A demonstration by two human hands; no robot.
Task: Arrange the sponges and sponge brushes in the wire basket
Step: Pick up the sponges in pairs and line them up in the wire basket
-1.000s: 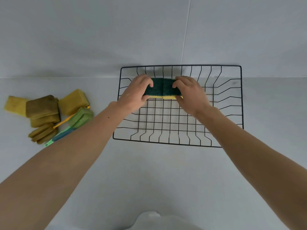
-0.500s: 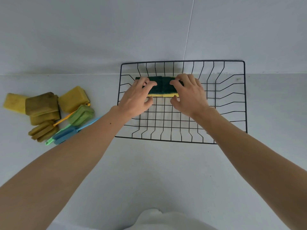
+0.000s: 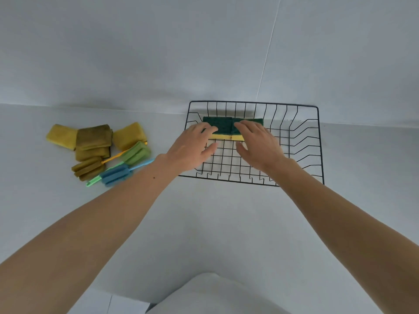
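A black wire basket [image 3: 314, 141] stands on the white table against the wall. Two green-topped yellow sponges [image 3: 223, 127] lie side by side along its far side. My left hand [image 3: 195, 150] hovers over the left sponge, fingers spread, holding nothing. My right hand [image 3: 258, 143] is over the right sponge, fingers spread and partly covering it. Left of the basket lies a pile of yellow and olive sponges [image 3: 93, 139], with a green sponge brush [image 3: 136, 151] and a blue sponge brush [image 3: 115, 174] beside them.
The wall [image 3: 204, 53] rises directly behind the basket. A white cloth or garment [image 3: 215, 293] shows at the bottom edge. Bare white tabletop [image 3: 215, 211] stretches between me and the basket.
Both hands set the two green sponges down at the basket's far side, let go and drew back slightly with fingers spread. The camera view shifted, so the basket sits further right.
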